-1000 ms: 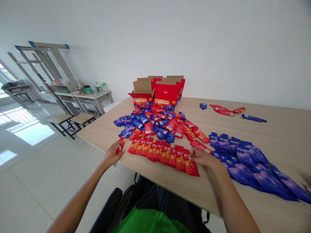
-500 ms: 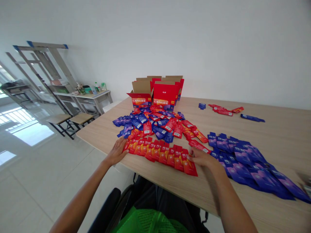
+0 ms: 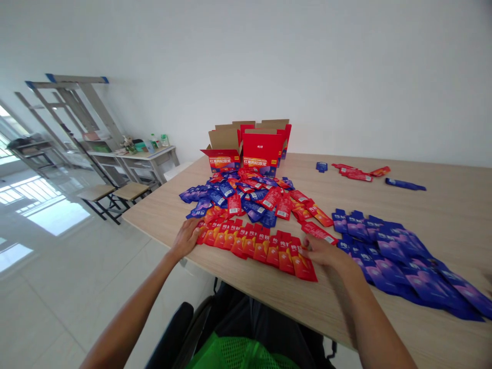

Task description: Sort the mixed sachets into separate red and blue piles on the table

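A row of overlapping red pouches (image 3: 263, 246) with orange fruit prints lies near the table's front edge. My left hand (image 3: 187, 238) rests at the row's left end, its fingers extended against the outermost pouch. At the opposite end, my right hand (image 3: 322, 251) touches the edge of the last red pouch (image 3: 305, 264) with thumb and fingers apart. Just above that hand is a loose red pouch (image 3: 320, 232), barcode side up. Behind the row spreads a mixed heap of red and blue pouches (image 3: 253, 209). Overlapping rows of blue pouches (image 3: 395, 246) lie to the right.
Open red cartons (image 3: 262, 148) stand at the back of the wooden table (image 3: 300, 184). Several red pouches (image 3: 355, 173) and a blue pouch (image 3: 405, 184) lie at the back right. Stools (image 3: 132, 191) and a side desk (image 3: 154, 154) are on the left.
The camera view has shifted slightly, so the table's contents appear a little farther right. Both hands stay at the ends of the red row, which keeps almost the same layout.
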### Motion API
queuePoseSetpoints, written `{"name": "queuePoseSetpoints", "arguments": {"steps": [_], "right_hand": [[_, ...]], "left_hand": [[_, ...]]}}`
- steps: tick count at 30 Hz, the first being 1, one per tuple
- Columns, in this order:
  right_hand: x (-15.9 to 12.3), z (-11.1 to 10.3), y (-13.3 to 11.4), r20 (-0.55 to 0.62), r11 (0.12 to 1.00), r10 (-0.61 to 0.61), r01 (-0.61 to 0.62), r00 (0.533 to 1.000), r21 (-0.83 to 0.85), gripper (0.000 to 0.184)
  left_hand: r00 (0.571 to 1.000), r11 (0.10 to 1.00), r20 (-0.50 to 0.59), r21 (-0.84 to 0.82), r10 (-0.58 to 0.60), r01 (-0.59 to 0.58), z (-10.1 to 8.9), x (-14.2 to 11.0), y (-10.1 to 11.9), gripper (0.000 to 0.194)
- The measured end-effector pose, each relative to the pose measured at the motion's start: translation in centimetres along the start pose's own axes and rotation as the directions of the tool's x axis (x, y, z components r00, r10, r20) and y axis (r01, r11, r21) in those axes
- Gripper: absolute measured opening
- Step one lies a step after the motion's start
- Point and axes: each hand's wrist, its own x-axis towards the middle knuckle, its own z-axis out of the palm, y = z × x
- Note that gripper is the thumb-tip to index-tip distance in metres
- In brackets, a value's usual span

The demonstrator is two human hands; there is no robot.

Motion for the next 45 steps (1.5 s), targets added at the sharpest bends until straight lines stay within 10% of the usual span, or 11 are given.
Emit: {"name": "queuePoseSetpoints", "arguments": {"steps": [18,26,30,45], "right_hand": [[-0.1,0.0,-0.1,0.008,0.999,-0.020,0.020,1.000,0.042,0.020],[0.0,-0.2,-0.3,-0.004,0.999,-0.009,0.009,1.000,0.035,0.021],[-0.1,-0.1,-0.4,-0.006,0.999,-0.011,0.011,1.000,0.043,0.021],[-0.1,-0.1,-0.1,-0.011,0.999,-0.024,0.024,1.000,0.043,0.022]], "left_hand": [[0.950,0.960,0.143,0.083,-0.278,0.269,2.3,6.3,-0.2,0.040],[0.904,0.929,0.228,0.163,-0.362,0.331,1.1,6.9,0.0,0.093],[0.891,0.927,0.271,0.202,-0.363,0.317,1.3,7.3,0.4,0.075],[0.979,0.976,-0.082,-0.125,-0.188,0.177,0.2,2.7,-3.2,0.061]]}}
